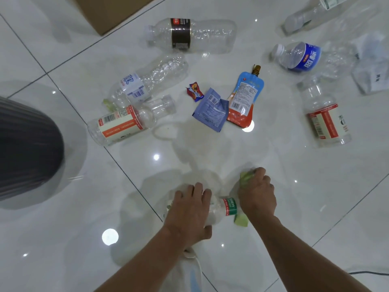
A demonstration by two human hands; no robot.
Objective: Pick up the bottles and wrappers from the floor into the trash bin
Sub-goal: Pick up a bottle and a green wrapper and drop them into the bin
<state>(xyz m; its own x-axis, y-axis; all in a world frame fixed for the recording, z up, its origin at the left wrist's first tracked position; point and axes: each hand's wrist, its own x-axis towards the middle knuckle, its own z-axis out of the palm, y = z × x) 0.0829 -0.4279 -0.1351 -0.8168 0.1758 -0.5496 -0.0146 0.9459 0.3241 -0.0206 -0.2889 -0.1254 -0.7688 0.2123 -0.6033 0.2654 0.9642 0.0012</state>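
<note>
Down low, both hands working the nearest litter on the floor (63, 239).
Left hand (189, 213) draped over a clear bottle (221, 207), grip closed around it; right hand (257, 192) fisted on a green wrapper (245, 178), gathering two at once, I'd judge, for the dark bin (27, 148) at left.

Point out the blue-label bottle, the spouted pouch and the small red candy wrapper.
blue-label bottle (306, 57): head view, on the blue label.
spouted pouch (244, 95): head view, mid-body print.
small red candy wrapper (195, 91): head view, centre.
</note>
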